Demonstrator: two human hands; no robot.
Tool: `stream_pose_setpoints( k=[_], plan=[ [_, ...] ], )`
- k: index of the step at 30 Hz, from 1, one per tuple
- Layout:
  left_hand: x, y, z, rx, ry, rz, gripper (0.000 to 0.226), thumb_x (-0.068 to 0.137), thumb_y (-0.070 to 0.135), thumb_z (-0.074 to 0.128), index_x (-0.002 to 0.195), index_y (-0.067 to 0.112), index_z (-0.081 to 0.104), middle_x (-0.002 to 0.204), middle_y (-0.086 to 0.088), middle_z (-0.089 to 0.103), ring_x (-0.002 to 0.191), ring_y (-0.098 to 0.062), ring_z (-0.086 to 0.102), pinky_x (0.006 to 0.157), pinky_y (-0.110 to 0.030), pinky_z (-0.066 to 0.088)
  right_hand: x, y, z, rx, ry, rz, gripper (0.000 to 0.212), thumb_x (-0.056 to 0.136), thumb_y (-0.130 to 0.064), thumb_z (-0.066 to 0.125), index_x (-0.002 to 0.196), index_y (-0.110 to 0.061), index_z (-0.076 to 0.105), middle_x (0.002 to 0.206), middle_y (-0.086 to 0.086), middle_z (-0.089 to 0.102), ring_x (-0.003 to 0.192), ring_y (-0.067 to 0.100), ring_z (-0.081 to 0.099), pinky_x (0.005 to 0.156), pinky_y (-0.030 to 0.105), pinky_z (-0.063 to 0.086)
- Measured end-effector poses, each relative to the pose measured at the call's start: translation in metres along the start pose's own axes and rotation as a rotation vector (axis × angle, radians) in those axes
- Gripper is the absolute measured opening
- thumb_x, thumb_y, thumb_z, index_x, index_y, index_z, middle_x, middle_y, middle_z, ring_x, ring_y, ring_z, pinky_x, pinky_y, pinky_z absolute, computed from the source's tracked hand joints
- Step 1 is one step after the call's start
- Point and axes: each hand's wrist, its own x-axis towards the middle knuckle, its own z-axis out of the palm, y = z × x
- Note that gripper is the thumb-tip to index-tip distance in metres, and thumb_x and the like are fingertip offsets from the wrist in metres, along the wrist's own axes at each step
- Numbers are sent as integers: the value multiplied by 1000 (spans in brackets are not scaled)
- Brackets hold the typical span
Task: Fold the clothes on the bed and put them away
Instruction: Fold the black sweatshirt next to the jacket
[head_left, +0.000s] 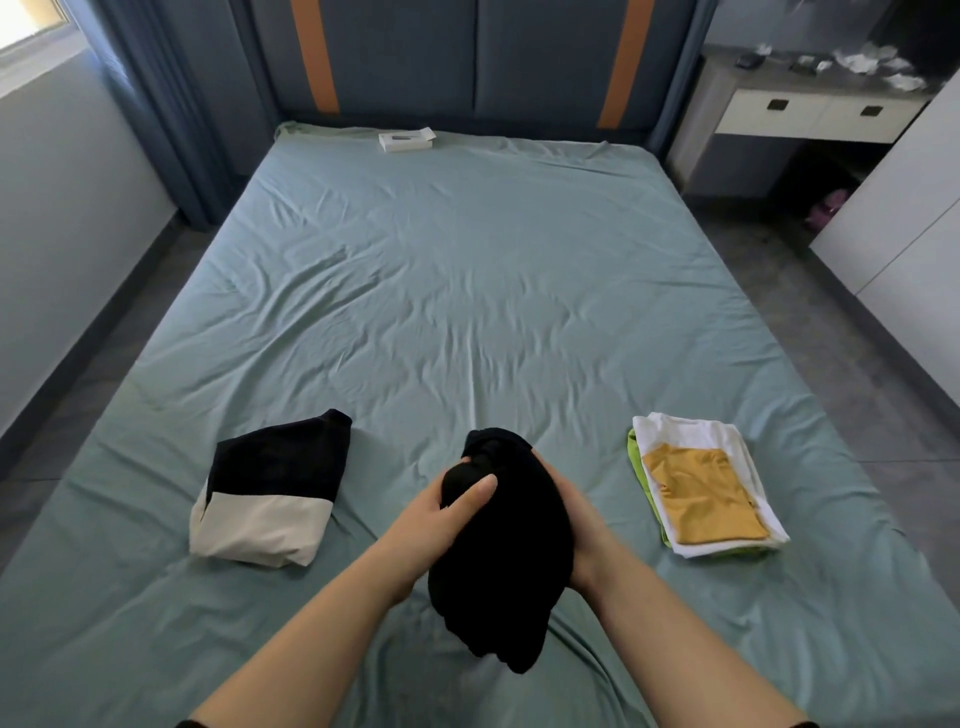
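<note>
I hold the black cloth (506, 525) in both hands, up over the near part of the bed (467, 291). My left hand (441, 519) grips its bunched top, thumb on the front. My right hand (576, 525) cups its side from behind. The cloth hangs long, down toward me. The folded pile (701, 488) lies to my right, nearer my right hand. The black-and-white fold (270, 488) lies to my left.
</note>
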Motion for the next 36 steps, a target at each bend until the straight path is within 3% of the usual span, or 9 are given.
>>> stream_pose_setpoints(
  k=[3, 11, 16, 18, 20, 23, 26, 32, 36],
  plan=[
    [2, -3, 14, 47, 179, 91, 41, 90, 53, 57, 126, 35, 60, 115, 13, 69, 110, -3, 62, 100, -31, 48, -2, -9, -1, -166, 112, -55, 58, 90, -61, 50, 114, -13, 71, 109, 12, 72, 98, 24, 70, 77, 32, 57],
    [2, 4, -17, 123, 419, 206, 23, 98, 37, 51, 113, 27, 65, 99, 10, 71, 99, -8, 65, 90, -31, 51, -1, -14, -51, -647, 422, -141, 53, 90, -35, 64, 132, -7, 49, 117, 9, 65, 106, 22, 64, 94, 37, 51],
    [0, 11, -22, 30, 233, 191, 16, 97, 34, 54, 107, 34, 67, 101, 11, 72, 96, -6, 68, 86, -28, 52, -4, -19, -45, -1516, 381, -166, 105, 79, -22, 68, 153, -29, -6, 161, 6, 4, 147, 26, 16, 115, 34, 24],
    [-1, 14, -22, 54, 172, 184, 17, 97, 32, 55, 108, 34, 67, 103, 8, 72, 97, -7, 68, 88, -29, 52, -5, -26, -33, -1342, 3, -189, 89, 77, -21, 68, 148, -44, 20, 160, -11, 16, 146, 11, 21, 111, 26, 30],
    [-2, 16, -18, 58, 124, 159, 17, 96, 30, 55, 108, 34, 67, 104, 6, 72, 98, -8, 68, 86, -28, 52, -7, -25, -15, -1134, -183, -97, 54, 77, -31, 70, 124, -50, 54, 133, -19, 57, 122, 1, 54, 94, 19, 47],
    [-4, 16, -11, -40, 99, 89, 16, 96, 28, 54, 107, 30, 65, 100, 1, 72, 90, -12, 69, 72, -25, 52, 1, -13, -6, -1144, -67, -193, 27, 69, -48, 67, 91, -33, 71, 91, -9, 74, 87, 6, 70, 78, 26, 54],
    [-5, 17, -13, -45, 149, 49, 15, 97, 30, 50, 107, 31, 61, 83, 3, 69, 67, -4, 64, 57, -21, 48, 7, -4, -8, -1022, 19, -295, 30, 84, -46, 63, 91, -18, 71, 84, 4, 72, 79, 13, 69, 73, 26, 52],
    [-6, 22, -22, -167, 17, -66, 57, 83, 77, 38, 115, 38, 64, 104, 7, 74, 93, -12, 71, 81, -34, 56, 7, -17, 4, -934, 206, -480, 27, 93, -36, 57, 92, -10, 67, 78, 6, 67, 74, 14, 62, 70, 31, 46],
    [1, 21, -25, 174, 178, 40, 28, 85, 36, 70, 109, 21, 68, 94, 2, 76, 87, -13, 72, 83, -33, 57, 9, -33, 8, -1020, 227, -505, 30, 95, -34, 54, 88, -7, 66, 71, 5, 63, 67, 12, 58, 65, 30, 43]
  ],
)
